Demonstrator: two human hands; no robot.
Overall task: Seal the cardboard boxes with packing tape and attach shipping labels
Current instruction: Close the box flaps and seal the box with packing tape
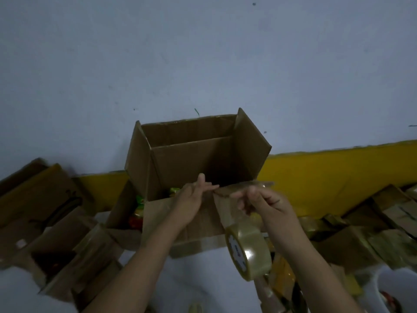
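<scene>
1. Leftmost, flattened boxes (56, 222) lie on the floor beside the wall.
2. Next, the open box (191, 159) stands against the wall, flaps up, with colourful packets (138, 211) just left of it.
3. Your left hand (191, 199) pinches the tape's free end at the box's near edge.
4. Your right hand (264, 202) curls round the tape strip (239, 188); the roll (248, 249) hangs below it.
5. Rightmost, more cardboard (361, 233) is piled.

I can't read any text from here: the white core label of the tape roll (236, 247) carries small dark print, too blurred to make out, and the carton on the left (48, 197) bears a dark curved mark with no legible letters
</scene>
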